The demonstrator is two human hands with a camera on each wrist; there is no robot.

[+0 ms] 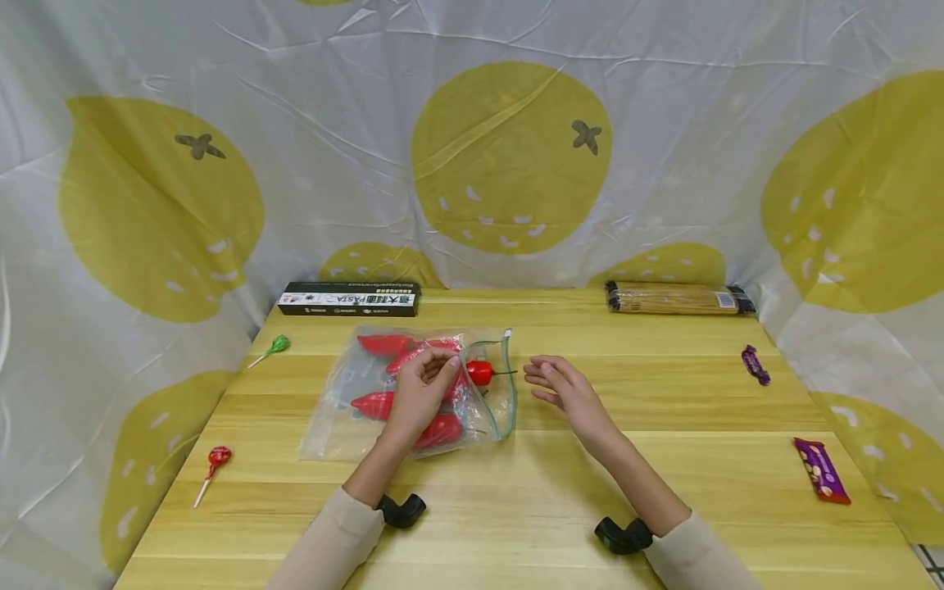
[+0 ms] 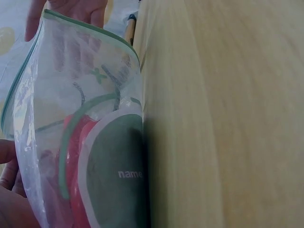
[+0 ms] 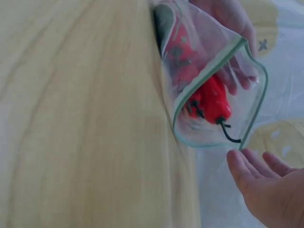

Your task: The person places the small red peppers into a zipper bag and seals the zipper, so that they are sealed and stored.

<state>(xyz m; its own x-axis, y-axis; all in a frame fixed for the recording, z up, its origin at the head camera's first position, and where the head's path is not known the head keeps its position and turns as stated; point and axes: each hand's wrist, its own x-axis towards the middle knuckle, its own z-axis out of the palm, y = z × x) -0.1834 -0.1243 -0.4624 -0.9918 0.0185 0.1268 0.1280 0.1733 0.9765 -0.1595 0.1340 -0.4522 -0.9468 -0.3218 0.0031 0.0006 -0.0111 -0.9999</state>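
Observation:
A clear zip bag [image 1: 324, 430] with a green-edged mouth lies on the table, holding several red peppers [image 1: 374, 404]. My left hand [image 1: 422, 393] is over the bag and pinches its upper sheet near the mouth, which gapes toward the right. Just inside the mouth sits one red pepper [image 3: 216, 100], its dark stem [image 3: 229, 135] pointing out. To the right of the mouth, my right hand [image 1: 571, 400] is held in the air, fingers extended and nothing in them. A green label [image 2: 116, 166] shows on the bag's side in the left wrist view.
At the back stand a black pasta box [image 1: 348, 300] and a pack of noodles [image 1: 674, 298]. Green [image 1: 279, 344] and red [image 1: 219, 456] lollipops lie on the left. A purple wrapped candy [image 1: 755, 365] and a purple snack bar [image 1: 821, 470] lie on the right. Patterned cloth hangs behind.

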